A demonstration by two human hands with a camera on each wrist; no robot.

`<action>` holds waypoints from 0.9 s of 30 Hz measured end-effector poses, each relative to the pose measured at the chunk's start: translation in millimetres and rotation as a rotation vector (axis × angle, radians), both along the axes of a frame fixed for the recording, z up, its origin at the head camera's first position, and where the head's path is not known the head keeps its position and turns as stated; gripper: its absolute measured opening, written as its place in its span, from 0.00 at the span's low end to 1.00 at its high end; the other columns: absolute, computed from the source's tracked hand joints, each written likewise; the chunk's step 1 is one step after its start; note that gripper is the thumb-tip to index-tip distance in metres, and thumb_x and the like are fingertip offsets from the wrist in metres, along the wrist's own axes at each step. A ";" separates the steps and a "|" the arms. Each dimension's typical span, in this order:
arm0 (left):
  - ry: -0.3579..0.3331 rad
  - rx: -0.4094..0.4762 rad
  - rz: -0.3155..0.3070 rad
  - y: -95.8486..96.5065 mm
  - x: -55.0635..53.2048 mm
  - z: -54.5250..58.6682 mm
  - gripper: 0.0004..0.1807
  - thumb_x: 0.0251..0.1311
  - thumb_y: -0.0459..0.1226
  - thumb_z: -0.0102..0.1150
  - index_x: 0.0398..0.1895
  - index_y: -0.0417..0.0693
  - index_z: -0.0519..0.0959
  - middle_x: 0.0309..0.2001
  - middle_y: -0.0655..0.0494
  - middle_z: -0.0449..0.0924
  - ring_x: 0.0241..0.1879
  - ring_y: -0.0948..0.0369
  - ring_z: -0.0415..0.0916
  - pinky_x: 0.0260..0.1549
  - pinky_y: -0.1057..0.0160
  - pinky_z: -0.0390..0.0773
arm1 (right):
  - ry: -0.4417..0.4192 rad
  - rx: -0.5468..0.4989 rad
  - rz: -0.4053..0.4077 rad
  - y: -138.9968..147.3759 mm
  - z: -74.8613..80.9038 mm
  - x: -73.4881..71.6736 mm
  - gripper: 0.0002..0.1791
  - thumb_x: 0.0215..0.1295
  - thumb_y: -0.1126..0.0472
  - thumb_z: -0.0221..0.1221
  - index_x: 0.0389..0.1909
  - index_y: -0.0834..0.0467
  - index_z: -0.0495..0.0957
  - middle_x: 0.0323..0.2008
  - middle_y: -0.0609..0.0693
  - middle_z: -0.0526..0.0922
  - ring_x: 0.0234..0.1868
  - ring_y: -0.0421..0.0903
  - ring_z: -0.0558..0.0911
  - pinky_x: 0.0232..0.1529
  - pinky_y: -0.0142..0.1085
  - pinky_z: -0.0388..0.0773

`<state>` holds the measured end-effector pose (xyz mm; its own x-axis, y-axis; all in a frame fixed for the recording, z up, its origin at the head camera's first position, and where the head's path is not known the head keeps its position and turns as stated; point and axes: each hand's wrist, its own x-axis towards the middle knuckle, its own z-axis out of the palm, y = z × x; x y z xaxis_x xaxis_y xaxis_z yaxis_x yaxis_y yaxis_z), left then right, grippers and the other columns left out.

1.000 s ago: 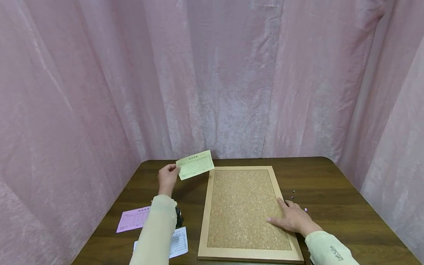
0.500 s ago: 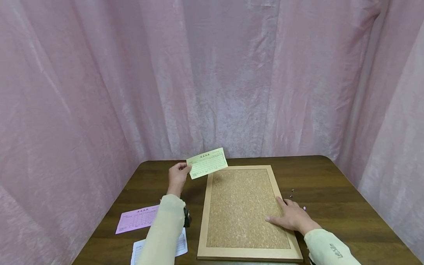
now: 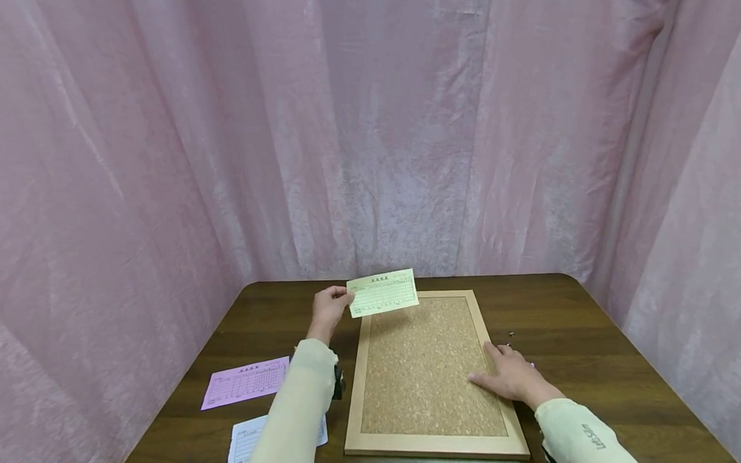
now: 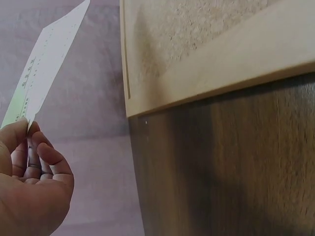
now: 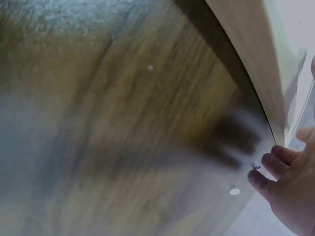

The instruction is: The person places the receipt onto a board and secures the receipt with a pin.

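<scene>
My left hand (image 3: 329,310) pinches the left edge of a pale yellow-green printed form (image 3: 382,292) between thumb and fingers. The sheet is raised above the top left part of a wood-framed corkboard (image 3: 431,386), which lies flat on the table. In the left wrist view the form (image 4: 42,69) stands out from the fingertips, tilted. Across the board's right frame lies my right hand (image 3: 513,376), its thumb over the cork and its fingers reaching along the edge. Near those fingertips, the right wrist view shows a white thumbtack (image 5: 235,191) and a darker thumbtack (image 5: 256,165) on the table.
On the left of the brown wooden table (image 3: 570,320) lies a pink printed form (image 3: 244,384). Below it is a white printed form (image 3: 246,440), partly covered by the left sleeve. Pink curtains (image 3: 404,135) hang behind the table and at both sides.
My left hand has carried the yellow-green form rightward, from beside the corkboard to over its top left part. More of the pink form shows now. My right hand has stayed on the board's edge.
</scene>
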<state>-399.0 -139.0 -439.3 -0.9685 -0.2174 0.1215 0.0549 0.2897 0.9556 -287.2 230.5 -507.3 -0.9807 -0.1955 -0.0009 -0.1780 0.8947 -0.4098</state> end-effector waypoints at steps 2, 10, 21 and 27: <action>-0.004 -0.008 -0.017 3.5 -0.7 -1.6 0.09 0.63 0.34 0.65 0.43 0.37 0.84 0.35 0.51 0.81 0.34 0.57 0.72 0.32 0.62 0.71 | 0.024 0.004 0.010 0.9 1.7 -1.3 0.51 0.64 0.33 0.58 0.73 0.68 0.59 0.65 0.77 0.62 0.65 0.77 0.61 0.56 0.72 0.61; -0.015 0.012 -0.104 21.3 -4.2 -7.9 0.08 0.64 0.33 0.64 0.42 0.37 0.83 0.36 0.50 0.81 0.38 0.50 0.77 0.34 0.61 0.74 | 0.128 0.038 0.073 0.8 13.5 -9.4 0.41 0.72 0.42 0.55 0.72 0.68 0.60 0.70 0.76 0.56 0.69 0.74 0.57 0.65 0.65 0.57; -0.069 0.006 -0.180 50.5 -6.9 -15.9 0.07 0.62 0.30 0.64 0.41 0.33 0.83 0.35 0.50 0.81 0.42 0.41 0.79 0.44 0.49 0.79 | 0.151 0.088 0.117 -9.3 21.2 -16.8 0.39 0.71 0.44 0.56 0.72 0.66 0.61 0.71 0.74 0.56 0.71 0.71 0.56 0.65 0.67 0.55; -0.097 -0.039 -0.253 59.8 -5.3 -16.5 0.06 0.63 0.31 0.64 0.40 0.36 0.83 0.38 0.50 0.80 0.39 0.45 0.80 0.45 0.46 0.79 | 0.156 0.109 0.130 -13.6 22.5 -19.2 0.39 0.71 0.44 0.57 0.72 0.66 0.61 0.71 0.72 0.56 0.72 0.70 0.56 0.66 0.66 0.53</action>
<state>-404.3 -79.2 -455.8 -0.9989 0.0359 0.0295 0.0393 0.3146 0.9484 -306.5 216.9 -484.8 -0.9372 -0.3272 0.1206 -0.3481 0.8975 -0.2706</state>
